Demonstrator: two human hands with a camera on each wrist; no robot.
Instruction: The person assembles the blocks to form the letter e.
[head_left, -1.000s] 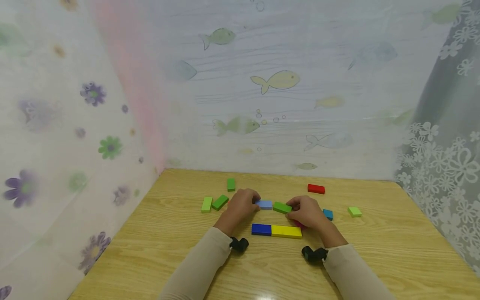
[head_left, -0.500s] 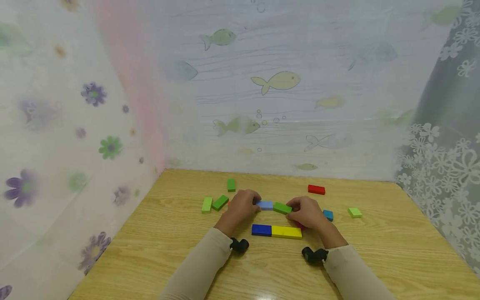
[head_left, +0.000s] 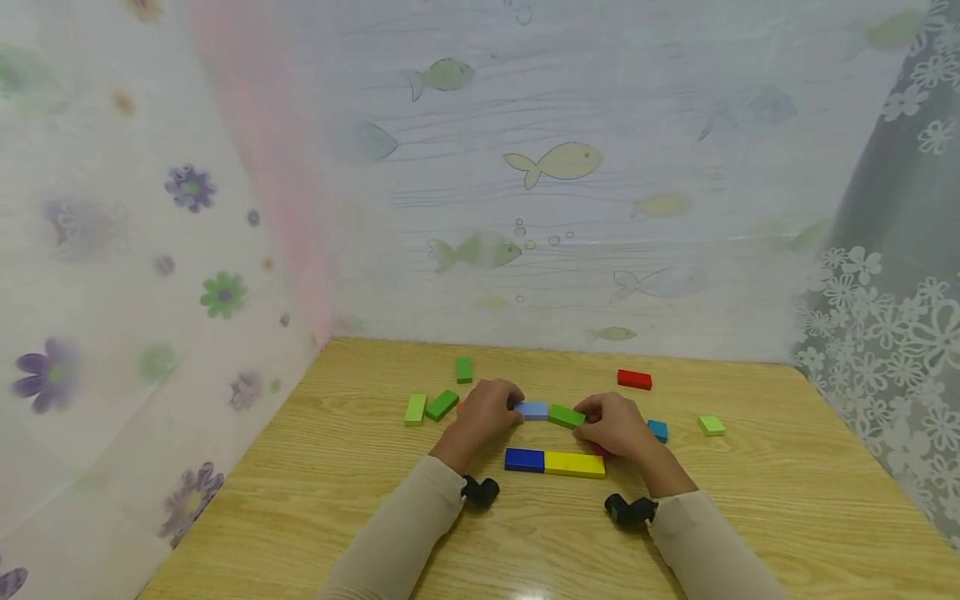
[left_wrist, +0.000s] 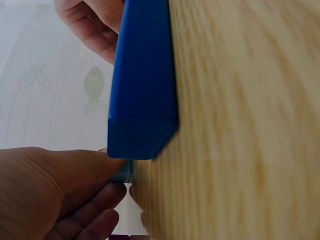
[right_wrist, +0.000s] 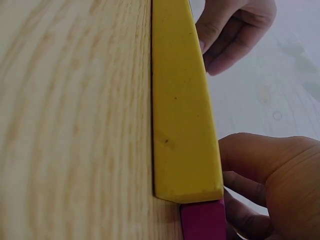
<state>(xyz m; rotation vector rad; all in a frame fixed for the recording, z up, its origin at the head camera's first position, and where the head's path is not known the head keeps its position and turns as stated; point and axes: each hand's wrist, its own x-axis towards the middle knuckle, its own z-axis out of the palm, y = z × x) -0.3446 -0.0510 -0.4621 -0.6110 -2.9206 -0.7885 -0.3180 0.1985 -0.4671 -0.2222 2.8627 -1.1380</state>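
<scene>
In the head view, my left hand (head_left: 486, 412) pinches the left end of a light blue block (head_left: 533, 411). My right hand (head_left: 617, 425) grips the right end of a green block (head_left: 566, 416) between thumb and fingers. These two blocks lie close together, the green one slightly slanted. Nearer to me, a dark blue block (head_left: 524, 460) and a longer yellow block (head_left: 574, 464) stand end to end in one row. The left wrist view has the dark blue block (left_wrist: 142, 85) large in front of the left hand. Partly hidden by the right hand is a magenta block (right_wrist: 204, 220).
Around the hands on the wooden table (head_left: 555, 542) lie a lime block (head_left: 416, 409), green blocks (head_left: 442, 405) at the left, a red block (head_left: 634, 379) at the back, a teal block (head_left: 657, 431) and another lime block (head_left: 711, 426). A patterned curtain (head_left: 570, 208) closes off the back.
</scene>
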